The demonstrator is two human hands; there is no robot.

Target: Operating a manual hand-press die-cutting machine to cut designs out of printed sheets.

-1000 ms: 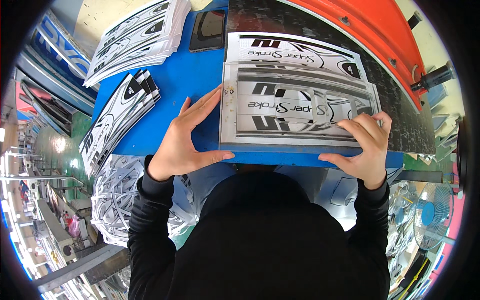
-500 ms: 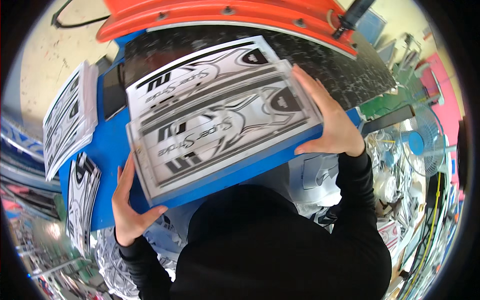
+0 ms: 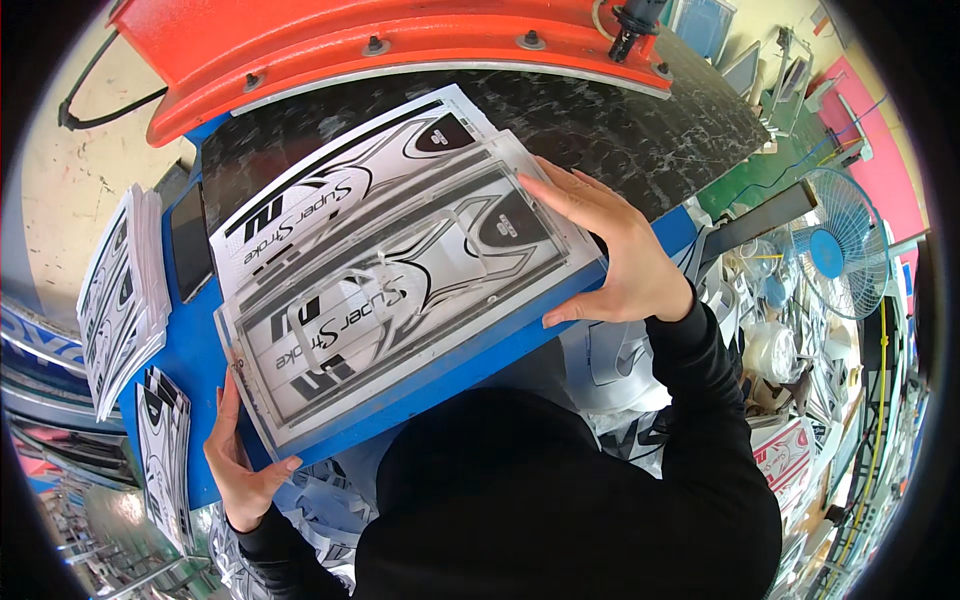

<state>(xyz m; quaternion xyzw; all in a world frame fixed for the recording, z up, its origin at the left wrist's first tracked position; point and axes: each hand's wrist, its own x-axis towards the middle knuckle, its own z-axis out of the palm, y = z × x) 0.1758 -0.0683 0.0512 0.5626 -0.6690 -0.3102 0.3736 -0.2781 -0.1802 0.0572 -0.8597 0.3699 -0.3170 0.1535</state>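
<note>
A clear rectangular plate with dark raised blade-like outlines, seemingly a cutting die (image 3: 385,390), lies tilted over a printed white sheet. The sheet's black-and-white design shows through it, and the upper part of a printed sheet (image 3: 400,165) sticks out beyond its far edge. My left hand (image 3: 240,465) holds the plate's near left corner, fingers along the side and thumb at the front. At the right end, my right hand (image 3: 625,250) grips the plate with fingers over its edge and thumb apart near the front corner. Parts of both grips are hidden.
Beneath is a blue board (image 3: 185,345) on a dark marbled table (image 3: 640,140). A red machine beam (image 3: 450,45) crosses the back. Stacked printed sheets (image 3: 125,300) and narrower printed pieces (image 3: 165,440) lie left, beside a dark flat phone-like object (image 3: 190,240). A fan (image 3: 835,250) stands right.
The view has shifted, so the plate and table appear farther left. Plate and sheet keep about the same overlap. My right fingertips sit slightly lower along the plate's edge.
</note>
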